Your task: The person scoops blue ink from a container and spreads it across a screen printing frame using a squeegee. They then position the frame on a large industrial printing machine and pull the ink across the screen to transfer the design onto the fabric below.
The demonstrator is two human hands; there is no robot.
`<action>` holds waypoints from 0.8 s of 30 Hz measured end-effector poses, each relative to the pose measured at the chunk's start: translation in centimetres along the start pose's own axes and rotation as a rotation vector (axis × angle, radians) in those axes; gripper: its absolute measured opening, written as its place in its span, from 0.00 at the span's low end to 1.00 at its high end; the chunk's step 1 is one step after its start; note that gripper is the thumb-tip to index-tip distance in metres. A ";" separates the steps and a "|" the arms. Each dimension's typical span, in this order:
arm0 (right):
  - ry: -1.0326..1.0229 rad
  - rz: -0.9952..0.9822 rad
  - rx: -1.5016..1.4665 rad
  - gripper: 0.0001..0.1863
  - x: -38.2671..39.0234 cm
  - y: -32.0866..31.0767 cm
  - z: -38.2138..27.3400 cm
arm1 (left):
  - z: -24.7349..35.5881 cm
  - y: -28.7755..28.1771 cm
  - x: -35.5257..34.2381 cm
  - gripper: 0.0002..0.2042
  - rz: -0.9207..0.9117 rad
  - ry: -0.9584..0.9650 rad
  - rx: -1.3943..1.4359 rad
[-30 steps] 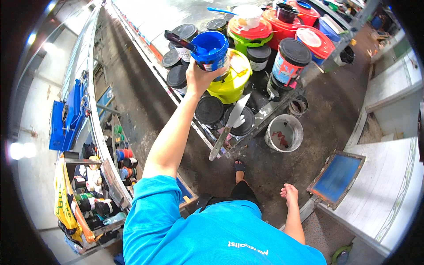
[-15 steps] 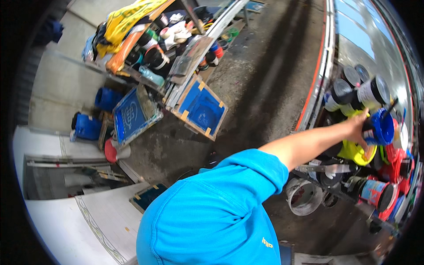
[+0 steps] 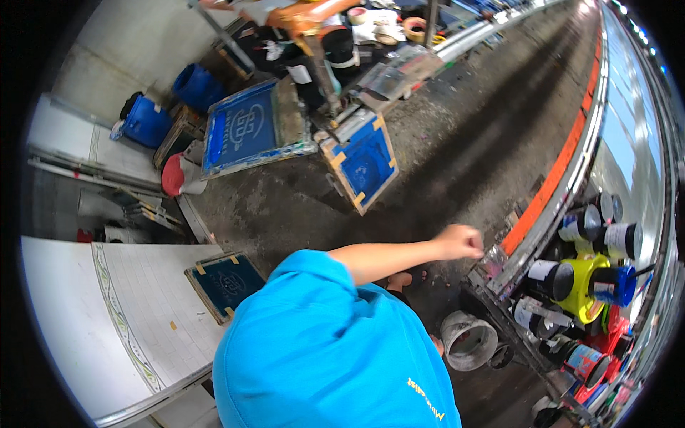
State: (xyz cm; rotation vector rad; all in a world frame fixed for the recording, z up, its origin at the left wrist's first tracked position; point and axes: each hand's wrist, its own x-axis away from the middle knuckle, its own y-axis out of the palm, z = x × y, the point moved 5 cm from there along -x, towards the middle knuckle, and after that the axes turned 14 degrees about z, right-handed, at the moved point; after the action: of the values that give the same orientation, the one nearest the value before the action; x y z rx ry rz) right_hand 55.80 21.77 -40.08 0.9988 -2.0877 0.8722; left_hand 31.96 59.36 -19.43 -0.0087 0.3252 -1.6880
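Observation:
My left hand (image 3: 460,242) is out in front of me at the end of a bare forearm, slightly blurred. Its fingers are curled into a loose fist, and nothing shows in them. Just past it, a crumpled clear plastic piece (image 3: 492,262) lies by the corner of a bench. Farther right, apart from the hand, a blue tub (image 3: 625,286) with a dark stick in it rests by a yellow container (image 3: 586,284). Dark-lidded tubs (image 3: 622,240) crowd around them. My right hand is out of view.
A long table with an orange edge strip (image 3: 546,205) runs along the right. Below stands a stained white bucket (image 3: 469,341). Blue framed screens (image 3: 246,130) lean at the left, near blue drums (image 3: 146,122). A cluttered workbench is behind them. Another framed screen (image 3: 227,285) rests near white tiles.
My left hand has left the blue tub and come back toward me, its fingers now curled. The tub stays among the other containers. My view has swung round.

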 end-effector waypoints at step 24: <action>-1.789 -0.354 0.715 0.30 32.3 78.1 -27.7 | -2.1 -53.3 59.6 0.25 1.649 -1.031 -0.107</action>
State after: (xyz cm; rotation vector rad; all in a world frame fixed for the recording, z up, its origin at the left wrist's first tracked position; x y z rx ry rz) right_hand -17.29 68.84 -21.36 3.2595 -2.5486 0.4235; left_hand -28.93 7.56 -20.66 -0.5227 -0.3428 0.0960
